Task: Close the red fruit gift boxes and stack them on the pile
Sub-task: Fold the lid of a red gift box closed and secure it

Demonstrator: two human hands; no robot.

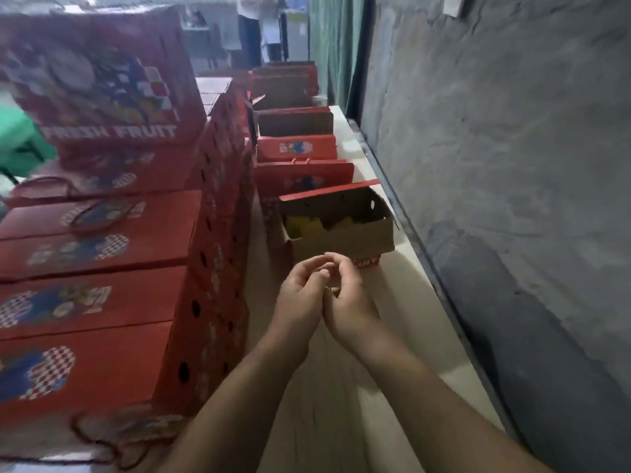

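Fingers (322,268) of both hands curl loosely inward and meet at the tips, clasped lightly on each other and clamped on nothing that can be made out; the blur leaves it possible that some small item sits between them. The left hand (300,291) and right hand (348,298) touch along their inner edges and hover just short of the nearest open box (341,233), without touching it.

This open box stands on the pale floor (341,404) beside the grey wall (512,165), first in a row of boxes (297,148) receding from the viewer. Its long axis runs left to right across the view; its opening faces upward, and the red lid flap (327,191) stands raised along the far edge. Yellow contents (307,228), probably fruit, show inside.

Judged handling: corrugated card, stiff in the walls but easily creased at the flaps; loaded, so moderately heavy. The flap is best pressed down along its free edge; the closed box is best lifted by both short ends or from beneath.

The pile (102,268) of closed boxes, laid long axis left to right, rises at the left, near the open box
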